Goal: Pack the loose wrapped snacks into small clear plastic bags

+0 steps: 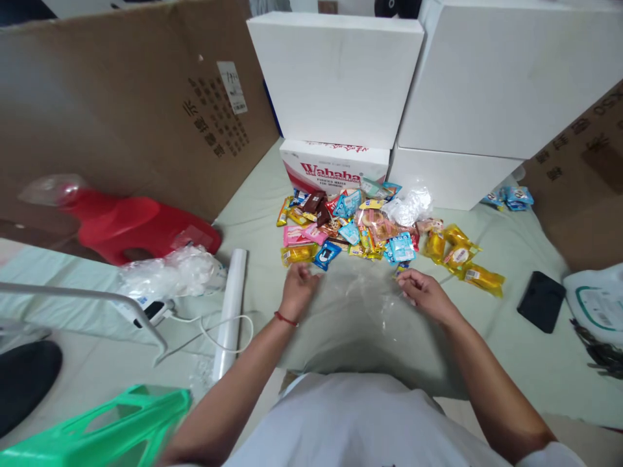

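Observation:
A clear plastic bag (357, 295) is stretched flat between my two hands, low over the green cloth. My left hand (299, 288) pinches its left side, and a red cord circles that wrist. At the bag's right side, my right hand (424, 292) closes its fingertips on the edge. Just beyond the bag lies a pile of wrapped snacks (350, 227). A dark blue packet (326, 255) sits close to my left hand, and light blue packets (402, 248) are near my right. Yellow wrapped snacks (457, 256) spread to the right of the pile.
Behind the snacks stand a Wahaha carton (335, 165) and large white boxes (335, 78). A red jug (141, 224), crumpled plastic (170, 272) and a white roll (231, 305) lie left. A black phone-like slab (541, 301) lies right. A green stool (107, 428) stands lower left.

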Tool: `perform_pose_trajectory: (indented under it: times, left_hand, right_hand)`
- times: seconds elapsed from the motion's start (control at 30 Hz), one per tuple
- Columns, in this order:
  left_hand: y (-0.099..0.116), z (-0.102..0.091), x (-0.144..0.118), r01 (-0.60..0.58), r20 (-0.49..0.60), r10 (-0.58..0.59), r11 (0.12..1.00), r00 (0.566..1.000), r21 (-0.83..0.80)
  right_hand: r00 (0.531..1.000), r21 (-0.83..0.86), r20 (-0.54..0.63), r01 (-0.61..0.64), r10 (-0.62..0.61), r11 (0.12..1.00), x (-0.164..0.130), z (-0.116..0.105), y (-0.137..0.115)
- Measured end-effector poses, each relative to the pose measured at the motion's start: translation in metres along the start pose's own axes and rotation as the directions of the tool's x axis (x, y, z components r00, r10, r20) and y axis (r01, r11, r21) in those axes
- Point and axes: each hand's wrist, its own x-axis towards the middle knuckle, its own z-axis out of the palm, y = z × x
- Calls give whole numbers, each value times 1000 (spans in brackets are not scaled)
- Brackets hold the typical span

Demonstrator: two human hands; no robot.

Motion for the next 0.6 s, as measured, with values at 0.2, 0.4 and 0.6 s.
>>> perform_pose_trajectory:
  times: [0.2, 0.4, 0.6]
  left_hand:
    - [-1, 13, -49, -714, 348, 632, 669, 692, 207]
    - [-12, 16, -45, -777, 563, 563, 573, 604, 260]
    - [-29, -40, -42, -925, 807, 518, 369, 283, 88]
  right_hand:
    - [1000, -52, -9, 26, -26, 998, 5, 12, 2]
    - [997, -43, -72, 28, -31, 999, 3, -4, 7]
    - [978, -44, -204, -56, 46, 997, -9, -30, 31]
